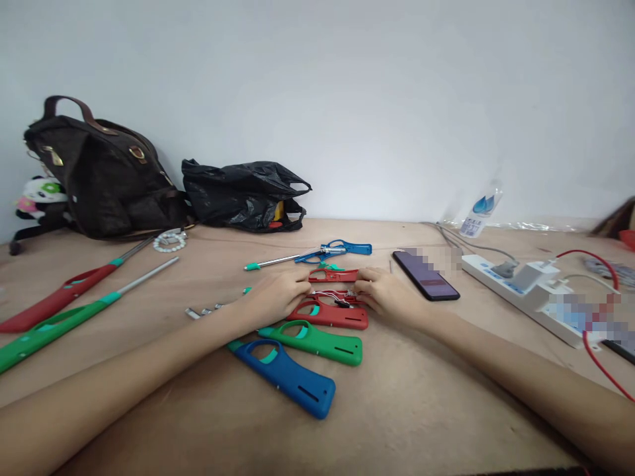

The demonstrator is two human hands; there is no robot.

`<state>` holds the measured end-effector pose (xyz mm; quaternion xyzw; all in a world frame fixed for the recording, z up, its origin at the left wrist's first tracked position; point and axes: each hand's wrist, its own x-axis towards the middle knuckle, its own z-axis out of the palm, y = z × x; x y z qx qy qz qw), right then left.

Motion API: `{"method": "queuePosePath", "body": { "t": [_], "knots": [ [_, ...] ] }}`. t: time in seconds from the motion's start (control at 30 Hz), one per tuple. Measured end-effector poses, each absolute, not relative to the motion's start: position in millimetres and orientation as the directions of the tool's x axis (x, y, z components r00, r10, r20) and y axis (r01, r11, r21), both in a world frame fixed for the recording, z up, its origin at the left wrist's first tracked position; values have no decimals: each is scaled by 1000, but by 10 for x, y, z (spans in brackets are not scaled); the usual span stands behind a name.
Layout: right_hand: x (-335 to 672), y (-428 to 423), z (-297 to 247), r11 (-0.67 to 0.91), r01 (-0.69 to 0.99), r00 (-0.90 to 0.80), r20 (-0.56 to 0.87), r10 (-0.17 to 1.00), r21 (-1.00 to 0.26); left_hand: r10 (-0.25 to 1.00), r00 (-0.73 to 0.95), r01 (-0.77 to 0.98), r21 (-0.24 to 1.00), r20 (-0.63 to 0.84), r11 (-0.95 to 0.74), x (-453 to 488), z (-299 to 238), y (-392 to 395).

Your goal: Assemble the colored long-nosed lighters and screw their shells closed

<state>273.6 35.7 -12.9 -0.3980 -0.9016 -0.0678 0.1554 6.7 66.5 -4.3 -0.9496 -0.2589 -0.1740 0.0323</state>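
Both hands are bent over an opened red lighter casing (325,276) in the middle of the table. My left hand (280,294) has its fingers closed at the left side of the parts, and my right hand (384,294) pinches at their right end. Between them lie white and dark wires (333,295) in a second red shell. The fingertips are partly hidden. Just nearer to me, whole long-nosed lighters are fanned out: a red one (342,316), a green one (332,347) and a blue one (292,377). Behind the hands lies an opened blue lighter (354,248) with a metal tube.
A red lighter (74,291) and a green lighter (59,337) lie at the left. Behind stand a dark backpack (119,172), a black plastic bag (243,195) and a bottle (481,208). A phone (426,274) and a power strip (520,297) with cables lie right.
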Motion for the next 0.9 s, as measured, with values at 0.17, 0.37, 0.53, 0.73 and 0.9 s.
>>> {"method": "queuePosePath", "body": {
  "t": [0.17, 0.37, 0.53, 0.73, 0.9],
  "knots": [
    [2733, 354, -135, 679, 734, -643, 331, 691, 8, 456, 830, 486, -13, 322, -874, 53, -19, 651],
    [2721, 340, -131, 673, 740, -638, 338, 692, 20, 492, 788, 495, 93, 370, -864, 69, -26, 654],
    [2728, 352, -146, 679, 733, -654, 330, 680, 53, 505, 791, 484, 151, 346, -862, 76, -24, 670],
    [2721, 326, -154, 715, 683, -716, 331, 614, 151, 487, 808, 471, 133, 332, -872, 54, -28, 682],
    [2716, 308, -138, 726, 643, -762, 305, 572, 245, 466, 824, 485, 24, 323, -874, 68, -20, 661]
  ]
}}
